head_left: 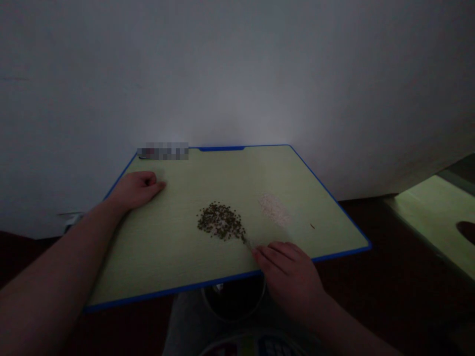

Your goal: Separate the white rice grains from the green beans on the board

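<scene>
My right hand [291, 269] is at the table's near edge, its fingers pinched on a thin, pale tool [249, 244] that looks like tweezers. The tool's tip reaches the near right side of a loose heap of dark greenish-brown beans or seeds [219, 221], with some pale grains among them. To the right lies a separate spread of whitish grains, like rice [275, 209]. On the left of the tabletop rests my left hand [139, 188], fingers curled in and thumb pointing right, with nothing visible in it. Most of the tool is hidden by my right fingers.
The pale table [178, 257] has a blue rim and stands against a white wall [222, 74]. A blurred-out strip [163, 151] is at its far left corner. A small brown sliver [312, 226] lies at right. Below the near edge is a dark round container [235, 299].
</scene>
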Motion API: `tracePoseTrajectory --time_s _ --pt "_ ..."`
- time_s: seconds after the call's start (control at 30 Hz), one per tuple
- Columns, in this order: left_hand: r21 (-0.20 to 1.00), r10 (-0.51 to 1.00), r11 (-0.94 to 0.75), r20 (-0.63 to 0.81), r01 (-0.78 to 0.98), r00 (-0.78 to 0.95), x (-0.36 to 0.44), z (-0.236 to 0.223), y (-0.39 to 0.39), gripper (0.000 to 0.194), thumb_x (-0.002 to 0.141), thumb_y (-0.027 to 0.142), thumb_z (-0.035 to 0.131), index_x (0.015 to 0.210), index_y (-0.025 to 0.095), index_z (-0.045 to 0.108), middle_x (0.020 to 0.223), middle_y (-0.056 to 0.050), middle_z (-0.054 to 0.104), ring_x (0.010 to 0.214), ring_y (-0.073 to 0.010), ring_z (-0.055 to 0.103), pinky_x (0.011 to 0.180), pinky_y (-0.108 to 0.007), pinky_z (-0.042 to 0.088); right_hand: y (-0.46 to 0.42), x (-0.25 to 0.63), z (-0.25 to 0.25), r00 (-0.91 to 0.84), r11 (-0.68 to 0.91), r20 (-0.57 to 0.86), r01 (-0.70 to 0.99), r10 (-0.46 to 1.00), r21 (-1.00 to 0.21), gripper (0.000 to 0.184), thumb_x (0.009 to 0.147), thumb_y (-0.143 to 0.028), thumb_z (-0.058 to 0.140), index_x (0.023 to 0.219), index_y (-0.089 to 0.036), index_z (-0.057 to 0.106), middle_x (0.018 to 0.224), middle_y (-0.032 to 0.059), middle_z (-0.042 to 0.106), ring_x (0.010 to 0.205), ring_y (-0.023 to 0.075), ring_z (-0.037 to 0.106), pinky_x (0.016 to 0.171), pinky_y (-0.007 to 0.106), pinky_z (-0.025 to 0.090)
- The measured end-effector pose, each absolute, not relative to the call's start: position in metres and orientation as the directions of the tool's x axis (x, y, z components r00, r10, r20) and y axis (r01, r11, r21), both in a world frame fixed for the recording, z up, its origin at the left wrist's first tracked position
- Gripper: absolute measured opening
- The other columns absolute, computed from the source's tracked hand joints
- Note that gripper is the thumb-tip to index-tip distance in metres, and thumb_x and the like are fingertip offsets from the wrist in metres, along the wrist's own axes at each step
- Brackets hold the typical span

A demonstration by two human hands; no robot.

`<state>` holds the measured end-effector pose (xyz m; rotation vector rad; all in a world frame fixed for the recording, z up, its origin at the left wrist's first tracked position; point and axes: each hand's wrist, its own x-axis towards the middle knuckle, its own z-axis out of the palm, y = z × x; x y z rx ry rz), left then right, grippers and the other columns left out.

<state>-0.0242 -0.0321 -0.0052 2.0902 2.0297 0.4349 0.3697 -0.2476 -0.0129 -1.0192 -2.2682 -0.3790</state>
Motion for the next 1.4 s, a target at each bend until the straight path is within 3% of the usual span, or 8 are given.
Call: tracePoseTrajectory --time_s 0.43,1.4 --pt "0.311 0.998 -0.03 0.059 0.95 0.012 -0.022 -0.002 -0.035 0.043 0.078 0.063 0.05 0.061 0.025 0.04 0.054 0.003 0.044 0.059 -0.0161 0.046 0.06 -0.031 0.033 -0.244 0.374 -0.008 -0.526 0.692 0.622 0.721 0.58 -0.035 0.034 0.089 -0.001 0.05 0.108 -0.014 0.075 0.095 0.0061 0.083 0.083 0.0201 0.073 0.075 0.036 0.059" --pt "0.343 0.997 -0.046 0.068 0.938 0.024 -0.021 -0.001 -0.034 0.043 0.077 0.062 0.051 0.06 0.025 0.038 0.053 0.004 0.041 0.057 -0.0149 0.042 0.058 -0.031 0.032 -0.246 0.371 -0.004 -0.51 0.7 0.638 0.712 0.577 -0.065 0.032 0.089 -0.003 0.051 0.105 -0.015 0.075 0.094 0.0054 0.083 0.082 0.0197 0.073 0.074 0.035 0.059"
